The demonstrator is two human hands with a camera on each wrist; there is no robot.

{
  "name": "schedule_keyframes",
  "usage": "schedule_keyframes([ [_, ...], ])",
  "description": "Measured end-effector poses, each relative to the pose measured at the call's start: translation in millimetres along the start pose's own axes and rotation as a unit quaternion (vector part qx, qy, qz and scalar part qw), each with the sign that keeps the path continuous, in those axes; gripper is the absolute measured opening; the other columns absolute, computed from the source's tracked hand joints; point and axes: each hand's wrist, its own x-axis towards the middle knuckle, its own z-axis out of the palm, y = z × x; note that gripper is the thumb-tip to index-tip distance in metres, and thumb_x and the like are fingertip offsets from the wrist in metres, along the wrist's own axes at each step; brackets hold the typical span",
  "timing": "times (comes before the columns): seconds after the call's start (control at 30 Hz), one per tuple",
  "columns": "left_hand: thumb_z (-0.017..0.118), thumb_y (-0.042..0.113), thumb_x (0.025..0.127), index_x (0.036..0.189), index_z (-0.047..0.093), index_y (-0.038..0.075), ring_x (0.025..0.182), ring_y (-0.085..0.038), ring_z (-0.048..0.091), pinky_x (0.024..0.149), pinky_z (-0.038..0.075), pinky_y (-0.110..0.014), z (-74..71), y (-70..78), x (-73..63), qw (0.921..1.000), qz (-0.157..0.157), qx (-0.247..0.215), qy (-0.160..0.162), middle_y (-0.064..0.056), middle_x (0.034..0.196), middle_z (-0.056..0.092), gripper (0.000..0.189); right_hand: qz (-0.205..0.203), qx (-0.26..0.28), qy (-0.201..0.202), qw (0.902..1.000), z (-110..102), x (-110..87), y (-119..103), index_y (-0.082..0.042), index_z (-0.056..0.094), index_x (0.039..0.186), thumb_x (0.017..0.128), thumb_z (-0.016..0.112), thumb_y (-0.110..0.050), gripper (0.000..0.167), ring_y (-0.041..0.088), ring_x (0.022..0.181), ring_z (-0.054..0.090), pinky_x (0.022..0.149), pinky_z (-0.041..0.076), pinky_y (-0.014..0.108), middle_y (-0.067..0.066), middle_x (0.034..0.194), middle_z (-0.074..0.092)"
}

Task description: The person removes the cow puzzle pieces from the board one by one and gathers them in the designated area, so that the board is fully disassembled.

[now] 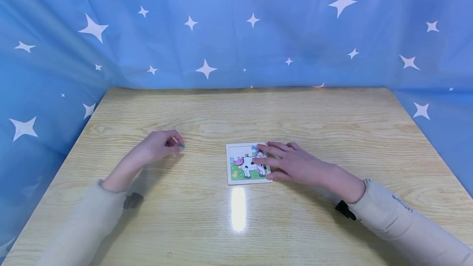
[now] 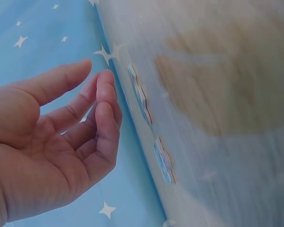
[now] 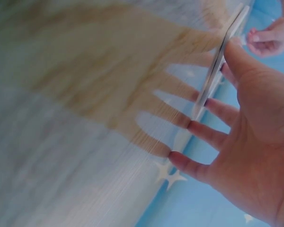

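Observation:
A framed cow puzzle (image 1: 240, 175) lies on the table, its upper left part plain white. My right hand (image 1: 292, 164) spreads its fingers over the puzzle's right side, and in the right wrist view fingertips touch the frame's edge (image 3: 213, 71). To the left, my left hand (image 1: 160, 146) pinches a small blue puzzle piece (image 1: 182, 145) between thumb and fingers, apart from the puzzle. The left wrist view shows that hand's thumb (image 2: 68, 82) and curled fingers, with no piece visible between them. Puzzle pieces (image 2: 141, 97) lie on the tabletop beyond it there.
The wood-grain table (image 1: 184, 216) carries a bright light reflection (image 1: 238, 208) in front of the puzzle. A blue curtain (image 1: 229, 44) with white stars hangs behind the table and along its sides. Dark straps (image 1: 345, 209) show at both sleeve cuffs.

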Motion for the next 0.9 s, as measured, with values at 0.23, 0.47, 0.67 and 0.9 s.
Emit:
schedule_keyframes([
  [0.23,0.069,0.011,0.097,0.105,0.066,0.003,0.076,-0.019,0.061,0.068,0.046,-0.033,6.6,10.9,0.4,0.9998,0.018,-0.001,0.002,-0.006,0.085,0.068,0.012,-0.001,-0.003,0.001,1.0000,-1,2.0,0,-0.024,0.046,0.156,0.104,0.054,-0.047,0.057,0.039,0.148,0.031,0.103,0.039,0.068,0.012,0.164,0.032],
  [0.47,0.068,0.010,0.097,0.103,0.066,0.003,0.077,-0.018,0.059,0.069,0.047,-0.033,14.5,20.3,3.1,0.9995,0.032,0.000,-0.004,-0.004,0.085,0.067,0.009,-0.001,-0.004,0.004,1.0000,-1,1.6,0,-0.024,0.048,0.155,0.104,0.055,-0.047,0.056,0.039,0.147,0.033,0.102,0.040,0.067,0.013,0.163,0.034],
  [0.67,0.068,0.008,0.096,0.101,0.066,0.004,0.077,-0.017,0.059,0.068,0.048,-0.032,23.0,26.8,5.7,0.9986,0.051,0.002,-0.013,-0.004,0.084,0.067,0.006,-0.005,-0.012,0.011,0.9998,-1,1.1,0,-0.024,0.048,0.154,0.104,0.054,-0.048,0.056,0.038,0.146,0.035,0.101,0.041,0.066,0.012,0.162,0.036],
  [0.9,0.068,0.008,0.096,0.100,0.066,0.005,0.073,-0.016,0.057,0.066,0.047,-0.031,31.8,36.9,9.0,0.9976,0.065,-0.006,-0.021,-0.003,0.082,0.065,0.006,0.000,-0.012,0.006,0.9999,-1,0.9,0,-0.015,0.040,0.158,0.105,0.052,-0.049,0.064,0.039,0.146,0.035,0.102,0.041,0.065,0.014,0.162,0.036],
])
